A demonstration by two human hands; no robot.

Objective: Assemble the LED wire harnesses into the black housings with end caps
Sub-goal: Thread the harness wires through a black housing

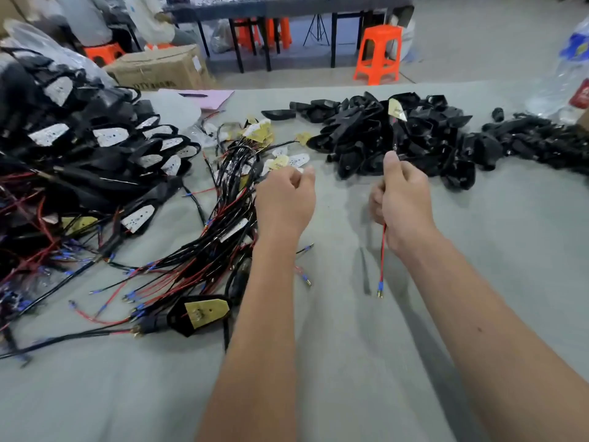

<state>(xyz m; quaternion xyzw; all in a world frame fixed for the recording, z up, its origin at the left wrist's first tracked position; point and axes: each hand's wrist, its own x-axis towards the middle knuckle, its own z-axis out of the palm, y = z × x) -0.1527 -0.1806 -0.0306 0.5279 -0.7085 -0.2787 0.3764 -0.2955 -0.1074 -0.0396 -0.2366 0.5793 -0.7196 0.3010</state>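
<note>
LED wire harness (389,186), a thin black-sleeved lead with a small yellowish arrow-shaped board at its upper end and red wire hanging from its lower end, stands nearly upright in the right hand (400,202). That hand has its fingers curled round the lead, thumb pressed along it and pointing up; the red wire drops below the fist and ends in a blue-collared brass terminal just above the grey cloth-covered table (318,362). The board end rises in front of the heap of loose black plastic housings (398,135) lying at the far middle of the table.

The left hand (285,199) hovers over the tangled bundle of black and red wire harnesses (216,224) spread left of centre, fingers bent inward in a loose fist; whether it pinches anything I cannot tell, since the fingertips are turned away from the camera. Near that bundle's front edge lies one black housing with a yellowish board seated in it (204,314). A larger stack of assembled black housings with white boards (95,148) fills the left side of the table.

At the far right edge stands a clear plastic water bottle (567,71). Beyond the table an orange plastic stool (379,54) sits on the floor, and a brown cardboard box (159,68) rests behind the left stack.
</note>
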